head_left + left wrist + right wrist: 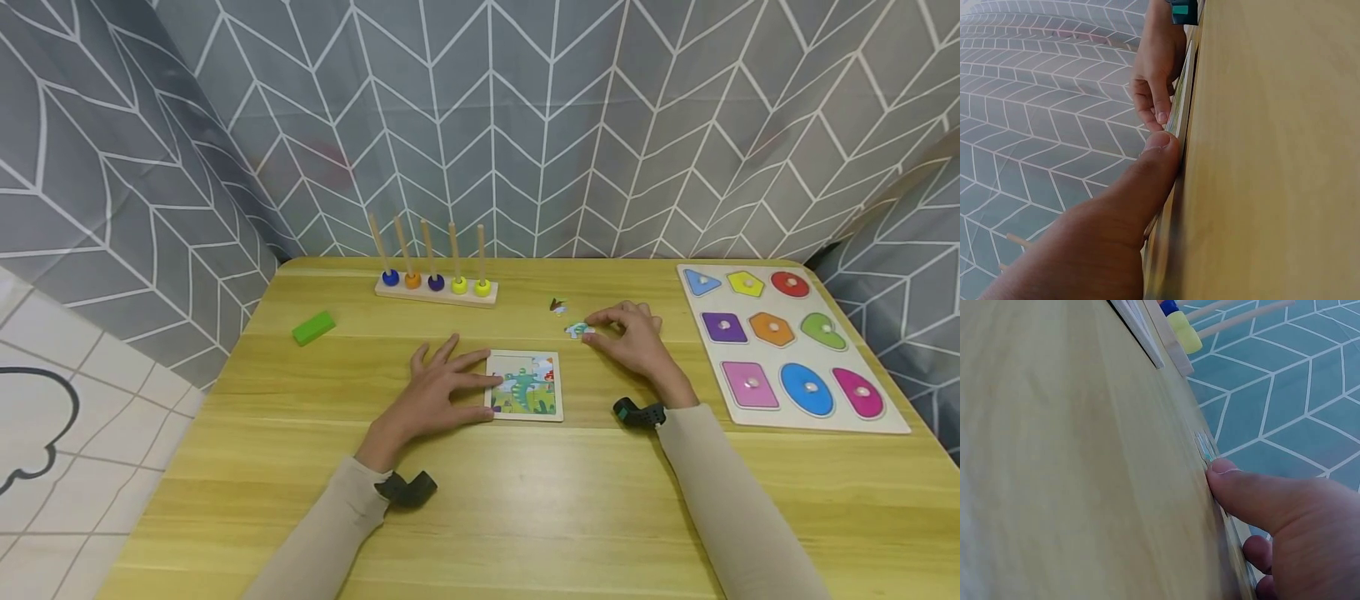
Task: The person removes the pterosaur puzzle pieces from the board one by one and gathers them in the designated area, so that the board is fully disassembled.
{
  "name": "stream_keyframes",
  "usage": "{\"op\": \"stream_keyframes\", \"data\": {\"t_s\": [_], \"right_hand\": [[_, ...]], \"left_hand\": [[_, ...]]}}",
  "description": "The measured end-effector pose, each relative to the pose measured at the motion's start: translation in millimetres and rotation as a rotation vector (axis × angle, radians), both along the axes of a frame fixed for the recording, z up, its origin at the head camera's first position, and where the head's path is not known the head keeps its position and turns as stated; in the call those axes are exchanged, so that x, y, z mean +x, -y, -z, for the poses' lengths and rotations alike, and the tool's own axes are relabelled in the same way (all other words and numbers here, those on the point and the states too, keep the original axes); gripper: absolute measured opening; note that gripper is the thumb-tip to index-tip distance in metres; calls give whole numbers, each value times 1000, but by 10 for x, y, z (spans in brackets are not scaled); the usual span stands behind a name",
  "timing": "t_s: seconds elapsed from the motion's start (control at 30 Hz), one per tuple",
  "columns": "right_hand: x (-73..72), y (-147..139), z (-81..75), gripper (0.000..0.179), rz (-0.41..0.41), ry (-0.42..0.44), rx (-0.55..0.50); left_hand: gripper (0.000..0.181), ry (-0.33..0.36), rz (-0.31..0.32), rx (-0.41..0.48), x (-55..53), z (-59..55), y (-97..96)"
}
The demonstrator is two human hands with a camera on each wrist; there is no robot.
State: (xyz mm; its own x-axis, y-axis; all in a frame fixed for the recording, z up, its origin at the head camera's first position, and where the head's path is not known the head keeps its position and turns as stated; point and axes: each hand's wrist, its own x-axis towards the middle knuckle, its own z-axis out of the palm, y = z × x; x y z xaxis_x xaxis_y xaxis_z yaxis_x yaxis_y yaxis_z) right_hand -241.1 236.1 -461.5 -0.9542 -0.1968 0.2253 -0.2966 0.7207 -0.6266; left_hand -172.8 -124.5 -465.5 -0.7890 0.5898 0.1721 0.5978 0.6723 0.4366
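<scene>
A small framed jigsaw puzzle [504,364] with a green dinosaur picture lies flat on the table, its upper left part bare. My left hand [435,392] rests at its left edge, fingers spread and fairly straight, fingertips on the frame. To the upper right, my right hand [633,337] pinches a jigsaw piece [576,331] between thumb and fingers. That piece [1204,447] shows just past the thumb tip in the right wrist view, close over the tabletop. Another jigsaw piece [557,307], brown and white, lies a little farther back.
Behind the puzzle stands a wooden peg rack [435,292] with coloured beads on upright rods. A green block [313,328] lies at the left. On the right is a shape board [761,350] with knobbed pieces. A grey patterned curtain [525,125] hangs behind the table.
</scene>
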Motion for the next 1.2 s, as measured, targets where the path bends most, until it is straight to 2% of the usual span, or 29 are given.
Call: {"op": "stream_keyframes", "data": {"t_s": [0.33, 0.6, 0.83, 1.2], "right_hand": [[-102, -27, 48, 28, 71, -47, -16], [-162, -39, 76, 29, 127, -63, -24], [-218, -41, 78, 30, 157, -64, -6], [-268, -43, 76, 31, 191, -85, -1]], "left_hand": [[50, 20, -9, -3, -7, -9, 20], [50, 9, -6, 1, 0, 10, 26], [49, 1, -1, -1, 10, 35, 22], [51, -1, 6, -16, -9, 10, -6]]}}
